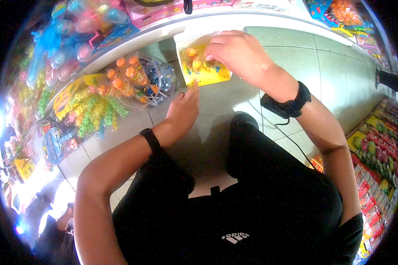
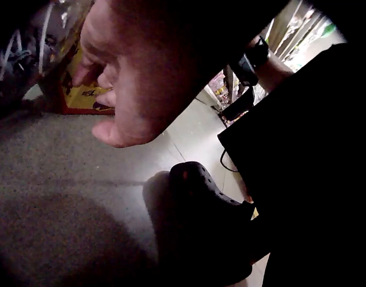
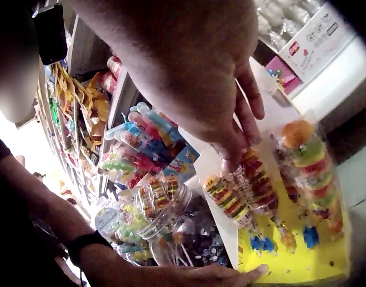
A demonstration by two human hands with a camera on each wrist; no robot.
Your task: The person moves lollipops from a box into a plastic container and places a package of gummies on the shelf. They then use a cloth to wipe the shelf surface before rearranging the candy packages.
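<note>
We see the right hand [image 1: 239,53] w/ fingers [image 3: 234,146] pinching candy sticks [image 3: 255,185] in the yellow box [image 1: 208,76] on the floor [image 1: 234,101] by the shelf. Left hand [image 1: 183,110] relaxed, fingertips at the box's near-left edge.

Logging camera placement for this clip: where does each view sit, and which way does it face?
Head: worn on the head, looking down at both hands, arms and black shirt over the yellow box on the floor.
Left wrist: under the left hand, facing floor and a knee.
Right wrist: under the right hand, facing the candy sticks its fingers touch.
Shared: all three views show the yellow box.
</note>
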